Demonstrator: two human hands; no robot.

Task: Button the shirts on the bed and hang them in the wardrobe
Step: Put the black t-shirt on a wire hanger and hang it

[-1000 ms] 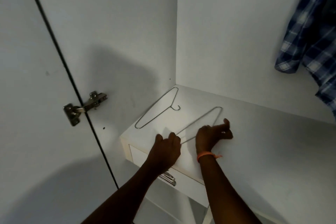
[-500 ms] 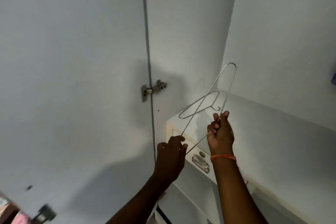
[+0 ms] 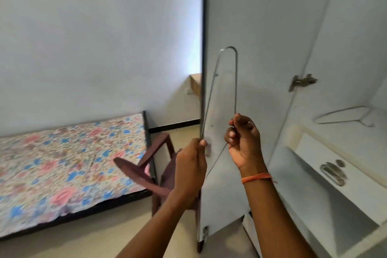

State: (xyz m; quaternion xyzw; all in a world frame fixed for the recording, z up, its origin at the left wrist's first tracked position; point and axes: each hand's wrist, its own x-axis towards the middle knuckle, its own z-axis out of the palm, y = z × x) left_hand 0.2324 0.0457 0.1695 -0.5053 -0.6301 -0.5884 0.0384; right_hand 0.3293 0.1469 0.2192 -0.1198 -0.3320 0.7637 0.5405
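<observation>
1. Hanger (image 3: 236,81): a thin wire one held upright in front of the open wardrobe door (image 3: 261,27), its long axis running 12 to 6 o'clock, the rounded end at 12.
2. Left hand (image 3: 190,165) pinches the wire's left run near its lower end; the right hand (image 3: 244,142), with an orange wristband (image 3: 256,177), curls its fingers round the right run, slightly higher.
3. Both hands sit at the hanger's 6 o'clock end, about equally near; neither is free.
4. Bed (image 3: 62,163) with the flowered sheet lies at 9 o'clock from the hands, well apart; no shirt shows on the part in view.
5. Judgement: the hanger must travel toward 9 o'clock to meet a shirt.
6. Second hanger (image 3: 343,116) lies flat on the wardrobe shelf (image 3: 326,138) at 3 o'clock; a chair (image 3: 146,172) stands between bed and door.
</observation>
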